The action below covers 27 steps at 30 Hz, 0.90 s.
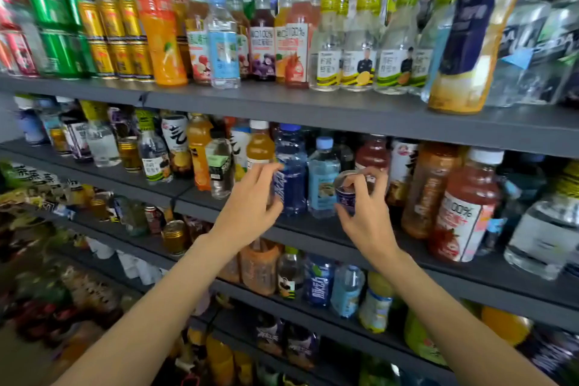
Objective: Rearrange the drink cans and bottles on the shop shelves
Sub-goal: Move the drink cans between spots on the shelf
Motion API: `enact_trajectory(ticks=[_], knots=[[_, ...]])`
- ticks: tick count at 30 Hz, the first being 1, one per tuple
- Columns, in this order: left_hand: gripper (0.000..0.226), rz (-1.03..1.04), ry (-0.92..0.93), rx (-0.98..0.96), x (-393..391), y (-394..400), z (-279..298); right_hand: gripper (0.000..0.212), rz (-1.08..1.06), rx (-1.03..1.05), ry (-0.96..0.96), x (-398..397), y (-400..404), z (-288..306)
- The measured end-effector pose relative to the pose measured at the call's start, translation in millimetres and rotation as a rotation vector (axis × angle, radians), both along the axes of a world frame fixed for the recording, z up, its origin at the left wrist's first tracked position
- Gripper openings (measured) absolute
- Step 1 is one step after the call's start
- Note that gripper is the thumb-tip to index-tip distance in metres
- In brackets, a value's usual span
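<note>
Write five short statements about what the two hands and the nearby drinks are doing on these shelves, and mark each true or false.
1. The right hand holds a small can. True.
2. The left hand is on a dark blue bottle. True.
3. Both hands are at the top shelf. False: they are at the second shelf, below the top one.
4. A light blue bottle stands between the dark blue bottle and the can. True.
5. The gold cans on the top shelf stand in a single layer. False: they are stacked two high.
</note>
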State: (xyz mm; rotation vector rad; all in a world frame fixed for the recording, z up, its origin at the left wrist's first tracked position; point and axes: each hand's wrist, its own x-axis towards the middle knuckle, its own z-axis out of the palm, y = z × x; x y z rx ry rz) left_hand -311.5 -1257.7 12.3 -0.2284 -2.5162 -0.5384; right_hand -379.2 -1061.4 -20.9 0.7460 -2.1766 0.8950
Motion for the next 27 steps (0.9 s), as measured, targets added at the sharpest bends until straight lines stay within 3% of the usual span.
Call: enact_trajectory(ticks=[3,5,8,10,12,14,19,27], knots=[[0.081,-0.091,-0.212,-0.001,8.8,-47.2,2.6,0.041,0.185,-0.024,0.014,30.3,-55.4,32.5],[0.092,-0.168,-0.257,0.053,22.6,-81.7,11.4,0.039,0.249,-0.113,0.043,50.4,-102.4,62.3],[0.081,-0.209,-0.254,0.156,49.3,-136.9,32.2,0.047,0.302,-0.297,0.060,74.5,-170.3,107.2],[0.060,-0.187,-0.209,0.234,63.4,-175.1,48.9,0.052,0.398,-0.404,0.023,83.8,-213.8,131.6],[0.044,-0.172,-0.115,0.343,72.9,-212.4,65.2,0.055,0.503,-0.509,-0.030,88.8,-256.1,151.7],[0.042,-0.164,-0.006,0.423,81.4,-249.8,77.6,0.055,0.605,-0.577,-0.067,90.2,-299.1,166.1],[0.021,-0.005,0.115,0.344,101.0,-343.7,90.1,0.058,0.723,-0.559,-0.047,77.2,-399.8,189.0],[0.013,0.286,0.162,0.266,65.3,-529.1,96.3,0.052,0.716,-0.571,0.008,10.1,-554.4,202.6]])
